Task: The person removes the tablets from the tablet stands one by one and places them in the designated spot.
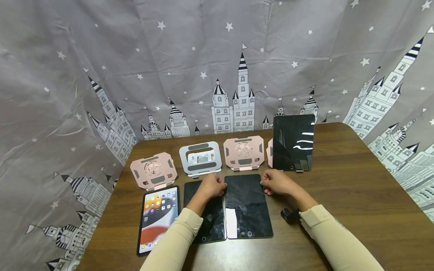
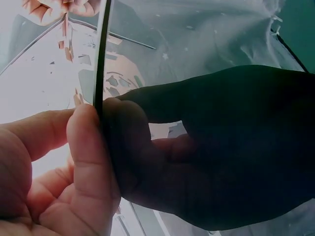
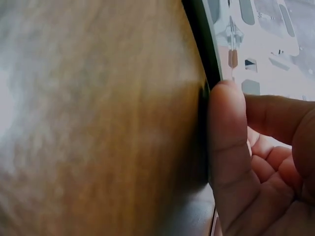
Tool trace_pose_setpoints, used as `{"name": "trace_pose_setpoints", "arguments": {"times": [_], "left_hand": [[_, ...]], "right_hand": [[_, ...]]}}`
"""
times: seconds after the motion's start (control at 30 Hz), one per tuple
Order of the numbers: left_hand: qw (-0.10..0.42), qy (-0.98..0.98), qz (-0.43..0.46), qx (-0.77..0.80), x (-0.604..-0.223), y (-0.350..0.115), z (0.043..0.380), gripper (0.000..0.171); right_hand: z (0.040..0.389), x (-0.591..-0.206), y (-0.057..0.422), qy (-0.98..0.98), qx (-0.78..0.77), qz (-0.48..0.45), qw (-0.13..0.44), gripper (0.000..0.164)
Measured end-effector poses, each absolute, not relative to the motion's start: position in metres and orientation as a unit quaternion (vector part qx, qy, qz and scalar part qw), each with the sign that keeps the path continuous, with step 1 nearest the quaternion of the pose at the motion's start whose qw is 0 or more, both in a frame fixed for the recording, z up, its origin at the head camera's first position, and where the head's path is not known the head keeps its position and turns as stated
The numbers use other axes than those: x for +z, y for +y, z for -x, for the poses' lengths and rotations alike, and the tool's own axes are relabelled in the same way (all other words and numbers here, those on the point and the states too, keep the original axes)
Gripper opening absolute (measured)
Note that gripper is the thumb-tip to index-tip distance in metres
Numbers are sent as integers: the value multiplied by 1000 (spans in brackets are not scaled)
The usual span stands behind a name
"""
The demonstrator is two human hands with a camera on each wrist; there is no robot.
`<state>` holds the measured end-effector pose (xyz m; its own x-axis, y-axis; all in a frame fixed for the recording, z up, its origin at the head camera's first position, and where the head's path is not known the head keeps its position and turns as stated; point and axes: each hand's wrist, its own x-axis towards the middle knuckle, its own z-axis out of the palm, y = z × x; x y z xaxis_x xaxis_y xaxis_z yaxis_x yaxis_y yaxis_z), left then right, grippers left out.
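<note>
A dark-screened tablet (image 1: 249, 207) lies between both hands, its round home button towards me. My left hand (image 1: 213, 185) pinches its upper left edge; in the left wrist view the thumb (image 2: 88, 152) presses that edge, and the glossy screen mirrors the fingers. At the upper right edge, my right hand (image 1: 279, 182) grips the same tablet between curled fingers and thumb (image 3: 227, 128). Whether the tablet is raised off the table cannot be told. Directly behind it stands a pink tablet stand (image 1: 244, 152). Under my left forearm lies a second dark tablet (image 1: 210, 222), partly hidden.
To the left lies a tablet with a lit home screen (image 1: 159, 218), below a pink stand (image 1: 153, 171). A pale grey stand (image 1: 200, 159) is beside it. At the right, another tablet (image 1: 293, 143) leans upright on a pink stand. A patterned curtain (image 1: 203, 56) hangs behind the wooden table (image 1: 356, 188).
</note>
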<state>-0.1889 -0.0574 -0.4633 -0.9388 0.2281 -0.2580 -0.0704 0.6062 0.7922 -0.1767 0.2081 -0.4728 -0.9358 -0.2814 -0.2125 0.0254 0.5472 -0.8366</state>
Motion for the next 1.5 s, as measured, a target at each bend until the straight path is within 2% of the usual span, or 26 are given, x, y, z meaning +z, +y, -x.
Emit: {"name": "trace_pose_setpoints", "arguments": {"times": [0.27, 0.43, 0.6, 0.77, 0.97, 1.17, 1.33, 1.5], "left_hand": [[177, 886, -52, 426, -459, -51, 189, 27], [158, 909, -120, 368, -443, -36, 194, 28], [116, 919, -168, 338, -420, -10, 205, 28], [99, 910, -201, 349, -400, 22, 218, 18], [73, 893, -248, 368, -382, 59, 231, 13], [50, 879, -222, 419, -377, 82, 246, 19], [24, 871, -164, 462, -381, 94, 259, 28], [35, 855, -119, 504, -380, 108, 266, 40]], "right_hand": [[176, -475, 218, 849, -492, 89, 171, 6], [174, -470, 228, 855, -480, 105, 166, 4], [174, -452, 249, 891, -435, 101, 87, 5], [173, -424, 280, 916, -396, 70, 2, 11], [177, -394, 317, 915, -398, 34, -61, 23], [187, -386, 346, 908, -400, 8, -125, 26], [199, -388, 357, 901, -412, -9, -137, 32], [212, -391, 357, 891, -431, -20, -139, 41]]}}
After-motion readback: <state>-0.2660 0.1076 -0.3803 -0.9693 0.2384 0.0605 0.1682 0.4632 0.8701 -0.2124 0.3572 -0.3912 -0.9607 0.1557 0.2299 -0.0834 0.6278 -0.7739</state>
